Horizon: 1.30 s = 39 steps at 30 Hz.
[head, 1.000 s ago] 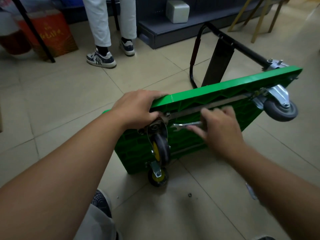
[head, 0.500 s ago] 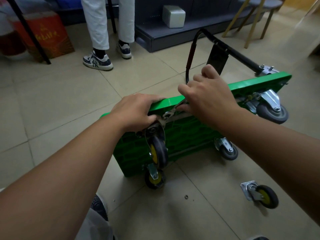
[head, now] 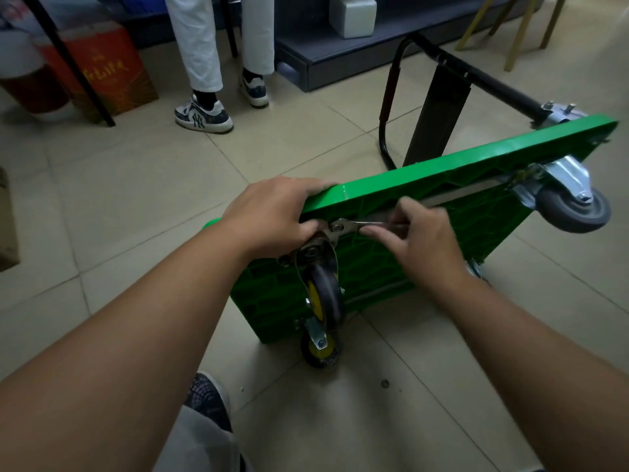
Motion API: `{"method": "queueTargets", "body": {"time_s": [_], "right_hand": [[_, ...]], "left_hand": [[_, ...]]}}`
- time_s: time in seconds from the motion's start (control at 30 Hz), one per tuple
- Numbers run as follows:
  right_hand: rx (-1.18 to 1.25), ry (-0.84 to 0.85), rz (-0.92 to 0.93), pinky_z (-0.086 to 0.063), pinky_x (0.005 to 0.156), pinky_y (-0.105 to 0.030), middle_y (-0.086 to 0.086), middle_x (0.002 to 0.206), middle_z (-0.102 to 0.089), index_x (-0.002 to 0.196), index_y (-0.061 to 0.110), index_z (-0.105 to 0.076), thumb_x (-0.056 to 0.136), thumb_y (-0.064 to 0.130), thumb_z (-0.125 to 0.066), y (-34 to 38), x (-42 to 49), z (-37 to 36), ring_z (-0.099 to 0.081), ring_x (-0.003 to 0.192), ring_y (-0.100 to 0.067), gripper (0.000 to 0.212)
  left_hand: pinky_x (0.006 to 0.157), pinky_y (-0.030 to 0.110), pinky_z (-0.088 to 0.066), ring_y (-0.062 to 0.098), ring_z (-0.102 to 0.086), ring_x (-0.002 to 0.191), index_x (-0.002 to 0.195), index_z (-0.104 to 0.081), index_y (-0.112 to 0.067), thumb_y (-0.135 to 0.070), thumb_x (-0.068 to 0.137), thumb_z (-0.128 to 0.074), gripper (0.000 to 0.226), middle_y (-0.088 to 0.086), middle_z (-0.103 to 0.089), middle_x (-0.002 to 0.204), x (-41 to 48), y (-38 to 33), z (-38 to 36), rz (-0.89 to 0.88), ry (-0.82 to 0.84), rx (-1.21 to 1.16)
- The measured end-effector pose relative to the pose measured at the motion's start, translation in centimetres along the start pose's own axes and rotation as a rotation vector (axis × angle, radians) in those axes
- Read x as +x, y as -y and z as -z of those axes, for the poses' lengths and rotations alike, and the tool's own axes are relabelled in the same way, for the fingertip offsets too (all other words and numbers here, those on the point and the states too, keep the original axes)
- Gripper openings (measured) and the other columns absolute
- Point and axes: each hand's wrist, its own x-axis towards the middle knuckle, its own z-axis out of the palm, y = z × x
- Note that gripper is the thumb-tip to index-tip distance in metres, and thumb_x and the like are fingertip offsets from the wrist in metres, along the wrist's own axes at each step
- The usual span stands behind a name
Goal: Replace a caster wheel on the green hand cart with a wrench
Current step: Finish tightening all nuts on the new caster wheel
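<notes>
The green hand cart [head: 476, 155] stands on its side on the tiled floor, underside towards me. My left hand [head: 272, 212] grips its upper edge just above a yellow-hubbed caster wheel [head: 323, 298]. My right hand [head: 418, 240] holds a steel wrench [head: 354, 226] whose head sits on a bolt at that caster's mounting plate. A second yellow-hubbed caster [head: 320, 349] touches the floor below. A grey caster [head: 571, 206] sticks out at the cart's right end.
The cart's black folding handle [head: 442, 63] lies on the floor behind it. A person in white trousers and sneakers [head: 204, 114] stands at the back. A red box [head: 98, 69], a dark platform [head: 340, 56] and chair legs [head: 524, 25] line the far side. My shoe [head: 207, 400] is below.
My right hand has come down from the cart's top edge and set the wrench level on the bolt by the caster. The loose caster on the floor at the right is now hidden behind my right arm.
</notes>
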Motion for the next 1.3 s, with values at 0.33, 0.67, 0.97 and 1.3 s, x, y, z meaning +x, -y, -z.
{"method": "queueTargets", "body": {"time_s": [0.33,0.67,0.97,1.3], "right_hand": [[0.920,0.183,-0.503,-0.038,0.063,-0.036,-0.015,0.068,-0.051,0.078,0.003,-0.057,0.074,0.063,-0.069,1.6,-4.6,-8.3,-0.047,0.064,-0.022,0.062],[-0.652,0.035,0.361,-0.041,0.092,-0.040,-0.003,0.077,-0.064,0.086,0.019,-0.056,0.083,0.068,-0.052,1.9,0.5,6.2,-0.060,0.077,-0.024,0.049],[-1.113,0.026,0.803,-0.032,0.097,-0.040,-0.006,0.095,-0.072,0.098,0.015,-0.056,0.089,0.063,-0.058,9.3,4.7,7.4,-0.063,0.091,-0.027,0.049],[-0.853,-0.094,0.609,-0.037,0.085,-0.040,-0.008,0.080,-0.070,0.089,0.014,-0.057,0.086,0.066,-0.056,4.5,3.4,5.4,-0.062,0.073,-0.027,0.052]], "left_hand": [[0.079,0.034,-0.046,0.022,-0.063,0.109,0.147,-0.044,-0.051,-0.034,0.090,-0.067,0.064,-0.010,-0.069,0.127,-0.1,0.0,0.0,-0.011,0.009,-0.012],[0.085,0.034,-0.047,0.024,-0.062,0.115,0.147,-0.044,-0.050,-0.034,0.090,-0.066,0.063,-0.009,-0.068,0.130,-0.2,-0.1,0.0,0.018,0.009,-0.022],[0.080,0.034,-0.044,0.027,-0.062,0.110,0.146,-0.045,-0.051,-0.034,0.088,-0.066,0.063,-0.004,-0.069,0.124,-0.2,-0.4,0.2,0.014,0.006,-0.006],[0.082,0.034,-0.047,0.021,-0.062,0.108,0.150,-0.042,-0.049,-0.038,0.088,-0.065,0.067,-0.008,-0.067,0.128,-0.2,-0.6,0.5,0.018,0.025,-0.013]]}}
